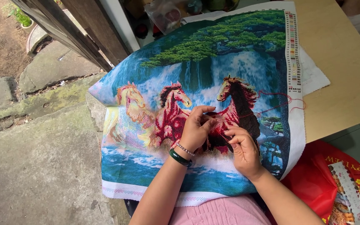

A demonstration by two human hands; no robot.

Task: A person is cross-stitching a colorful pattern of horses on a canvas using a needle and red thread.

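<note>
A large cross-stitch cloth (213,66) with three horses, a waterfall and green trees lies over my lap and the table edge. My left hand (196,129), wearing a dark green bangle and a bead bracelet, rests on the cloth with its fingers bent over the dark red horse. My right hand (243,151) pinches a needle with red thread (280,102) just beside it; the thread loops off to the right across the cloth. The needle itself is too small to make out clearly.
A light wooden table (338,71) carries the cloth's upper right. A red bag (317,179) with a colour thread card (346,191) sits at lower right. Stone paving (38,137) and a dark wooden door frame (84,33) lie left. Plastic bags (167,12) sit at the top.
</note>
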